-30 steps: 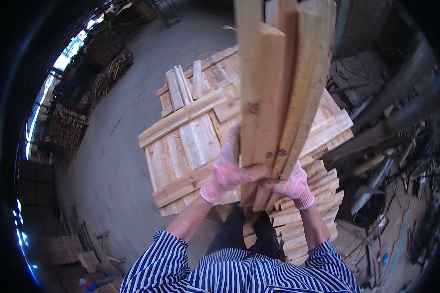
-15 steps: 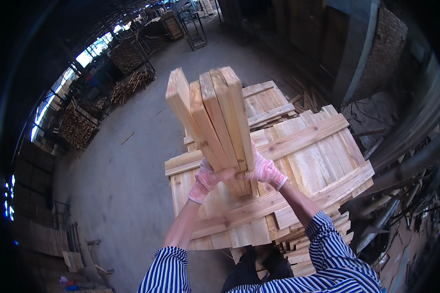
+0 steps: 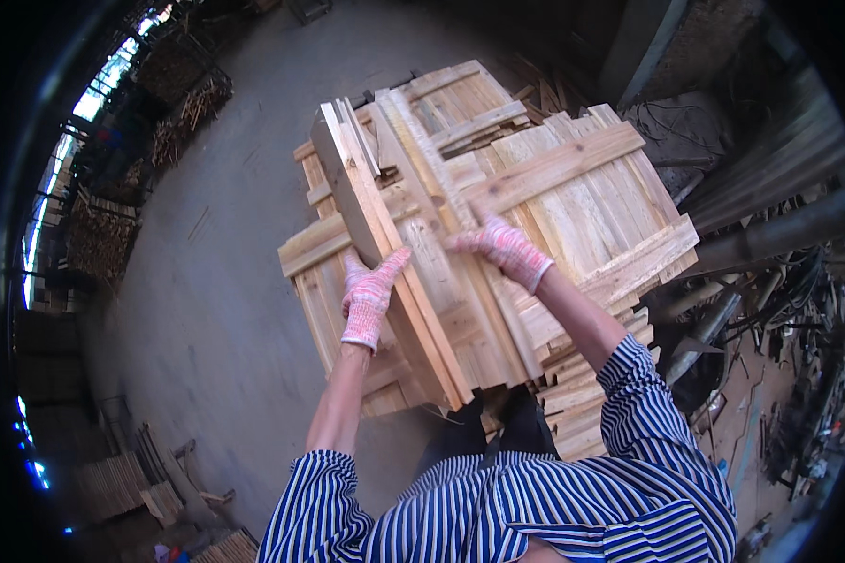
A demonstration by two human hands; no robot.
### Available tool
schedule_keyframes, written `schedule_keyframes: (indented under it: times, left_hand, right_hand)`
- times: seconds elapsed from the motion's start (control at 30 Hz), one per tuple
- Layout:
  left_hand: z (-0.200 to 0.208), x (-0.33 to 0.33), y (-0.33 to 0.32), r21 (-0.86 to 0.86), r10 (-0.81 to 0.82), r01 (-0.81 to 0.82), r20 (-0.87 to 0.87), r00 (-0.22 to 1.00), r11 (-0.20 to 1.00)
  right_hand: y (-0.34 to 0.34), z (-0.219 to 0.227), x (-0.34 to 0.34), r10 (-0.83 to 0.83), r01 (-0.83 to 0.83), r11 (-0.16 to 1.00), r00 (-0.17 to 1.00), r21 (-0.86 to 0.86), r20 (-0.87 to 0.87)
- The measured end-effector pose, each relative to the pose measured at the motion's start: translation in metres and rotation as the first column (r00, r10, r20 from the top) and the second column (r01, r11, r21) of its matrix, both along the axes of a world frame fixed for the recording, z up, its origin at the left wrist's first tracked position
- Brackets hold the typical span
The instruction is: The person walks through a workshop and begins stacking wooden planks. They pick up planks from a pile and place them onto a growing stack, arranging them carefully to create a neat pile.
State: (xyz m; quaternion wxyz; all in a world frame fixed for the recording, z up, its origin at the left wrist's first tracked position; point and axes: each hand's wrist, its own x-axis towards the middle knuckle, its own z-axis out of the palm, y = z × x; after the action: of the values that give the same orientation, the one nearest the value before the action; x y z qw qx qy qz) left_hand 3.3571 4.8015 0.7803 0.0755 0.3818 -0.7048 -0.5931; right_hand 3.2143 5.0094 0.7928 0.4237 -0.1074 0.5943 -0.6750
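My left hand (image 3: 371, 293), in a pink-and-white knit glove, grips a left group of long wooden boards (image 3: 381, 227) standing on edge, thumb across their upper edges. Its other fingers go down the outer face and are partly hidden. My right hand (image 3: 505, 248), gloved alike, holds a second group of boards (image 3: 435, 192) from the right, its thumb stretched over them. These right-hand boards are somewhat blurred. A gap parts the two groups. Beneath them lies a stack of slatted wooden panels (image 3: 559, 169) with cross battens.
Another slatted panel (image 3: 462, 101) lies beyond. More stacked wood (image 3: 577, 413) is below the panels, close to my legs. Metal pipes and scrap (image 3: 714, 328) crowd the right side. Concrete floor (image 3: 207, 244) stretches to the left, with wood piles (image 3: 99, 225) along the far left.
The boards, held upright in one bundle before, have come down lengthwise onto the panels and parted into two groups. My hands have moved apart, the left one outward. The view has tilted downward.
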Motion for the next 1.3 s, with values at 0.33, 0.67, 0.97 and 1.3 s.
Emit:
schedule_keyframes:
  times: [0.33,0.67,0.97,1.3]
  left_hand:
    - [-0.075,0.037,-0.036,-0.375,0.242,-0.003,0.590,0.770,0.927]
    - [-0.091,0.134,-0.093,-0.418,0.305,-0.063,0.544,0.782,0.906]
    - [-0.094,0.113,-0.134,-0.265,0.084,0.036,0.427,0.900,0.964]
    - [-0.123,0.125,-0.159,-0.239,0.032,0.074,0.412,0.911,0.968]
  right_hand:
    - [0.065,-0.050,-0.035,0.400,0.452,0.239,0.761,0.860,-0.511]
    - [-0.027,-0.062,0.058,0.464,0.481,0.431,0.608,0.764,-0.644]
    - [-0.131,-0.124,0.120,0.434,0.195,0.727,0.613,0.659,-0.660]
    - [0.055,-0.075,-0.051,0.509,0.451,0.269,0.683,0.851,-0.524]
